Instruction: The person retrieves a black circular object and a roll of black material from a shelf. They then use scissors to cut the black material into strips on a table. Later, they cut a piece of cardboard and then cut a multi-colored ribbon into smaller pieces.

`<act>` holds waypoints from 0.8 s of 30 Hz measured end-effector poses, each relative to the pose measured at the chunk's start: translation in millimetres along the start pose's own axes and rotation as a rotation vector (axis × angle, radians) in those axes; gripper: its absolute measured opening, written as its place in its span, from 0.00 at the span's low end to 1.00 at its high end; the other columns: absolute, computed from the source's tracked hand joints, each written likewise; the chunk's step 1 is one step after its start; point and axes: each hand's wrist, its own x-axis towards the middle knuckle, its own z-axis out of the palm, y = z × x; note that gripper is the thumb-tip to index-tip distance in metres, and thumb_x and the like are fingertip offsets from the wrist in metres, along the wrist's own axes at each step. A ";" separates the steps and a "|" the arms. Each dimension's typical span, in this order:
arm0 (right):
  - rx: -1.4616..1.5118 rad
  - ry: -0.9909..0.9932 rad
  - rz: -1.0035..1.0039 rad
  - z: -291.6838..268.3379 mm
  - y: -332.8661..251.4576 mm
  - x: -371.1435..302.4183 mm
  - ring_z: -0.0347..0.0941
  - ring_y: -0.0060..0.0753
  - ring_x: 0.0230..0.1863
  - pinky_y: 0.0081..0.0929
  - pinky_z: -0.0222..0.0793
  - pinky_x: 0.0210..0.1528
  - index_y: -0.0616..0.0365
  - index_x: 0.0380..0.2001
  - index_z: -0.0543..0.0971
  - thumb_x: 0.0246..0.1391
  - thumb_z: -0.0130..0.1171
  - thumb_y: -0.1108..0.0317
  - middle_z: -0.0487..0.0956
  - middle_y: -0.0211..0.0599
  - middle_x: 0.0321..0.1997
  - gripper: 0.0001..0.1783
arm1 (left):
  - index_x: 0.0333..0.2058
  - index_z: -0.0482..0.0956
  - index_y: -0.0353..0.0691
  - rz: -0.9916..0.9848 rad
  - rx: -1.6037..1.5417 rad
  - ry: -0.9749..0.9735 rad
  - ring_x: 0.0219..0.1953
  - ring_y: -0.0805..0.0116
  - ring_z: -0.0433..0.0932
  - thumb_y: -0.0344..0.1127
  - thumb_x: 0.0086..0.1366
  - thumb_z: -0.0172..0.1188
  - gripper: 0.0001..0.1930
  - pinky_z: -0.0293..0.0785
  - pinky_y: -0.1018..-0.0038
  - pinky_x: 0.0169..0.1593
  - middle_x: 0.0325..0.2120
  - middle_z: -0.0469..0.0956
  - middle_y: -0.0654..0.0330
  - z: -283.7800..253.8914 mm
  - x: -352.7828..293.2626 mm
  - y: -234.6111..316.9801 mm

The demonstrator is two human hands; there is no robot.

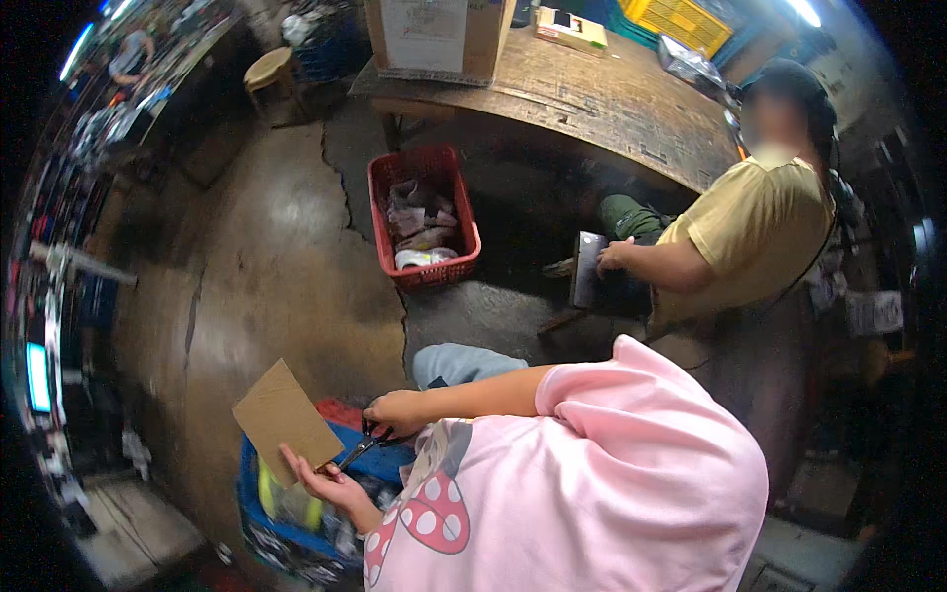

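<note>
My left hand (330, 485) grips the lower edge of a flat brown cardboard piece (286, 419), thumb and fingers on either side of it. The cardboard is tilted up over the blue crate. Black-handled scissors (361, 450) are in my right hand (397, 410), its fingers wrapped round the handles. Their blades point down toward my left hand and the cardboard's lower edge; I cannot tell whether they touch it. Below both hands stands the blue crate (258, 501), with a yellow-green item (298, 505) and clear plastic-wrapped pieces inside.
A red plastic basket (378, 212) of cloth-like items stands on the floor ahead. Beyond it is a wooden worktable (582, 99) bearing a large cardboard box (434, 39). At the right a seated person (755, 222) in yellow holds a dark flat object (589, 268). A stool (269, 69) stands far left.
</note>
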 end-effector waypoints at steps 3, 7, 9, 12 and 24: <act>0.045 0.108 -0.016 -59.1 21.0 72.5 0.73 0.55 0.39 0.46 0.68 0.39 0.58 0.38 0.73 0.42 0.64 0.61 0.77 0.50 0.34 0.20 | 0.58 0.63 0.37 -0.096 -0.029 -0.046 0.22 0.82 0.58 0.37 0.64 0.44 0.24 0.50 0.87 0.20 0.56 0.66 0.65 48.1 106.3 5.5; -0.068 -0.083 0.050 -151.7 59.9 214.9 0.74 0.54 0.40 0.44 0.69 0.40 0.57 0.41 0.74 0.43 0.62 0.61 0.78 0.50 0.37 0.21 | 0.57 0.66 0.39 0.048 -0.061 -0.014 0.22 0.85 0.59 0.37 0.63 0.46 0.23 0.49 0.86 0.19 0.51 0.70 0.65 104.7 242.4 4.2; -0.050 -0.267 -0.133 -197.7 65.6 278.5 0.74 0.52 0.40 0.43 0.69 0.40 0.58 0.44 0.74 0.44 0.60 0.64 0.78 0.50 0.38 0.21 | 0.56 0.68 0.40 -0.020 -0.132 0.169 0.18 0.85 0.57 0.37 0.63 0.47 0.22 0.49 0.86 0.17 0.43 0.74 0.67 119.7 302.0 19.0; -0.094 -0.441 -0.274 -270.7 64.7 370.4 0.74 0.51 0.38 0.41 0.69 0.40 0.59 0.44 0.74 0.40 0.61 0.66 0.78 0.50 0.38 0.23 | 0.55 0.69 0.41 -0.046 -0.262 0.308 0.14 0.84 0.56 0.36 0.63 0.46 0.21 0.49 0.87 0.15 0.37 0.76 0.68 136.4 391.3 45.4; -0.101 -0.332 -0.071 -503.1 191.3 696.3 0.74 0.40 0.42 0.34 0.69 0.44 0.59 0.47 0.73 0.37 0.64 0.64 0.78 0.44 0.43 0.29 | 0.61 0.59 0.37 -0.123 -0.116 0.487 0.24 0.74 0.73 0.29 0.65 0.46 0.24 0.70 0.81 0.25 0.37 0.76 0.60 207.4 777.5 36.8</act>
